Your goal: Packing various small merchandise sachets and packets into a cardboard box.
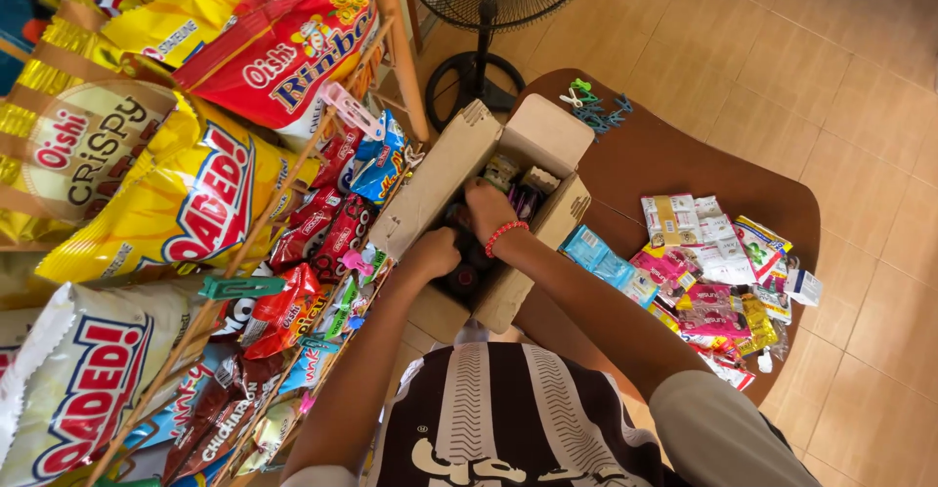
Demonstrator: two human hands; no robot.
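Crowding the cardboard box (445, 169), snack rack (293, 204) and sachets (713, 262) flank both hands (489, 209), grip unclear.

Floor (840, 67): square tan tiles with pale grout lines, evenly lit by soft daylight. Desk (674, 145): dark brown, rounded edge, standing on the tiles. Pedestal fan (489, 18): black, with wire guard, pole and round base, just beyond the desk's far edge. Display rack (293, 184): light wooden slats on the left, hung with large yellow and red snack bags.
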